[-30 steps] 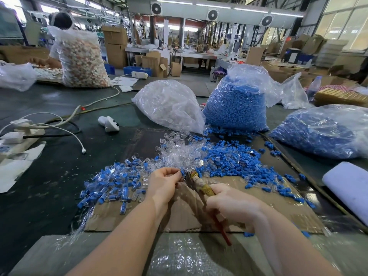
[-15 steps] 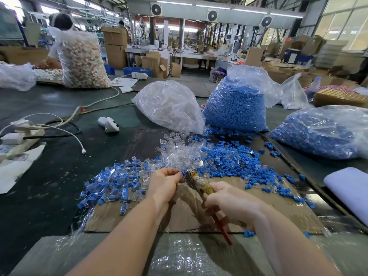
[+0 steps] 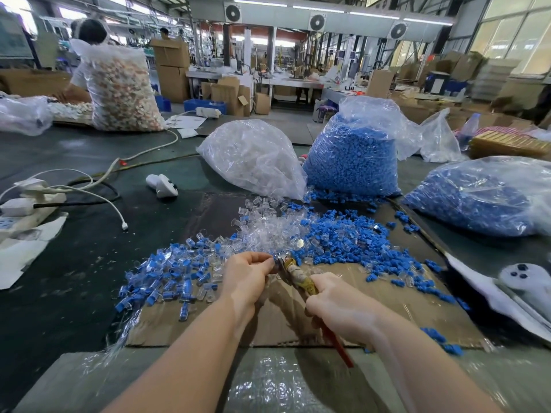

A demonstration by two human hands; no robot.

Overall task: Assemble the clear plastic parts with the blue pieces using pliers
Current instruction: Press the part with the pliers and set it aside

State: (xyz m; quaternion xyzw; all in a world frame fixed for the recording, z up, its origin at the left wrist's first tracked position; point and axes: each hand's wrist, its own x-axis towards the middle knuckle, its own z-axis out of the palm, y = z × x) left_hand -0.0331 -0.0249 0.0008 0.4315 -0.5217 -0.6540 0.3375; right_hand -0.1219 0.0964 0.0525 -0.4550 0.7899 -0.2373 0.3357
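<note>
Little has changed: the right hand [image 3: 337, 305] still grips the pliers [image 3: 293, 272]. Left hand [image 3: 247, 275] fingers pinch what is probably a clear part, hidden, at the jaws.

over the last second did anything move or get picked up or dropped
Almost nothing. The left hand still pinches a part at the tip of the pliers, and the right hand keeps its grip on the handles. The heaps and bags stayed put.
</note>
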